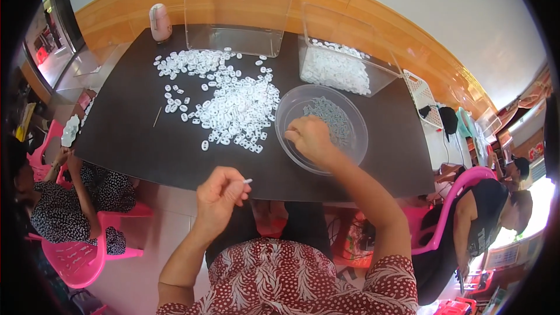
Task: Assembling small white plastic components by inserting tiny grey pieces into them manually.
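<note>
My left hand (220,195), in front of the table's near edge, pinches a small white oval plastic piece (247,181) between thumb and fingertips. My right hand (311,138) reaches into a round clear plastic bowl (293,107) on the table. Its fingers are pressed together; what they hold, if anything, is hidden. Many small grey screw-like parts (333,118) lie in the bowl, partly behind that hand. Left of the bowl spreads a heap of white oval pieces (238,108) with dark holes.
Behind the bowl, a clear box (382,83) holds more white pieces. An upright clear container (242,9) and a pink bottle (160,23) stand at the back of the dark table (119,119). A thin stick (157,117) lies left. People sit on pink chairs on both sides.
</note>
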A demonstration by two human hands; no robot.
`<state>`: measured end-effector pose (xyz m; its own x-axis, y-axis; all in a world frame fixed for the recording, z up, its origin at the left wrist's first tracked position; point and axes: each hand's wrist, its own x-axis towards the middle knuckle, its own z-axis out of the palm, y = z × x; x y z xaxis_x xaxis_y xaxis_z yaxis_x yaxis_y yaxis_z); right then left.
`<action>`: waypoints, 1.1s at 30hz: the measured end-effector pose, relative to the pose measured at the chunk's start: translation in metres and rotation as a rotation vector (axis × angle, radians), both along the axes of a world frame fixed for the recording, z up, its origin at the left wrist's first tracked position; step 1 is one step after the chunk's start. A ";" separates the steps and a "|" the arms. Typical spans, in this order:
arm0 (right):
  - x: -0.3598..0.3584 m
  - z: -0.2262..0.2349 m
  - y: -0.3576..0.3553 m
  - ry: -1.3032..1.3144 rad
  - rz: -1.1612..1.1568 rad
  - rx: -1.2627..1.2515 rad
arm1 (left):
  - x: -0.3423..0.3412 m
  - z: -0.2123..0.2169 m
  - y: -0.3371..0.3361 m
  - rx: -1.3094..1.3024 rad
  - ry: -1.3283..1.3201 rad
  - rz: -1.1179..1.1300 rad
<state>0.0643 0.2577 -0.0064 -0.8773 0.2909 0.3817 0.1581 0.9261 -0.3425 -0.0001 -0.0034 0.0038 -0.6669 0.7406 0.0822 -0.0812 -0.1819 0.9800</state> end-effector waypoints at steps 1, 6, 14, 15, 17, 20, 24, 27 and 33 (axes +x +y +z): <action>-0.006 -0.004 -0.003 -0.016 -0.013 -0.001 | 0.005 -0.002 -0.002 0.052 -0.063 -0.028; -0.025 -0.009 0.002 -0.098 0.011 0.054 | 0.015 0.004 -0.006 0.121 -0.207 -0.029; -0.030 -0.001 -0.001 -0.223 0.059 0.229 | -0.001 -0.018 0.021 0.065 -0.108 0.179; -0.027 -0.001 -0.006 -0.239 0.039 0.239 | 0.000 -0.021 0.020 0.061 -0.077 0.215; -0.026 0.001 -0.006 -0.274 0.042 0.253 | 0.001 -0.017 0.012 0.043 -0.100 0.230; -0.024 0.000 0.002 -0.346 0.063 0.299 | 0.003 -0.016 -0.003 0.088 -0.019 0.324; -0.022 -0.003 0.010 -0.264 0.148 0.525 | -0.002 -0.009 -0.012 0.027 0.146 0.444; -0.028 -0.001 0.012 -0.214 0.240 0.612 | -0.005 -0.020 -0.018 -0.041 0.495 0.387; -0.020 0.000 0.014 -0.081 0.276 0.418 | -0.019 -0.010 -0.008 -0.043 0.621 0.424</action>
<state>0.0447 0.2722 -0.0064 -0.9317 -0.1193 0.3430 -0.1014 0.9924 0.0696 -0.0192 -0.0112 -0.0065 -0.7359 0.4417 0.5132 0.5573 -0.0352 0.8296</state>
